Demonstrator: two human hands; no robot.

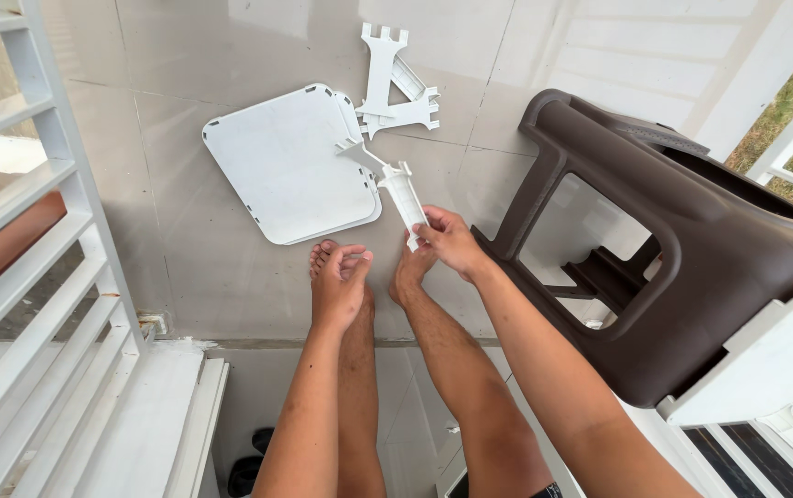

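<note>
Forearms are closest to the lens, both reaching down over our bare feet [346,277] on the tiled floor [203,267]. Right hand [450,240] is pinching the near end of a white ribbed plastic leg [404,195], fingers closed round it, thumb on top; holding it by the end is leaving the far end free, and that end is sitting just beside a small white bracket [360,153] at the panel edge. Left hand [341,281] is holding nothing: fingers loosely bunched, pointing down, hovering near the leg's lower end but apart from it. We're judging it's standing by to steady the part.

White square panel [286,166] is lying flat on the floor, rim up, so its underside sockets are facing us. Two more white legs [395,83] are lying crossed just beyond it, near enough to grab.

Brown plastic stool [655,240] is tipped on its side at our right, well clear of the white parts. White slatted railing [28,249] is running along our left.
</note>
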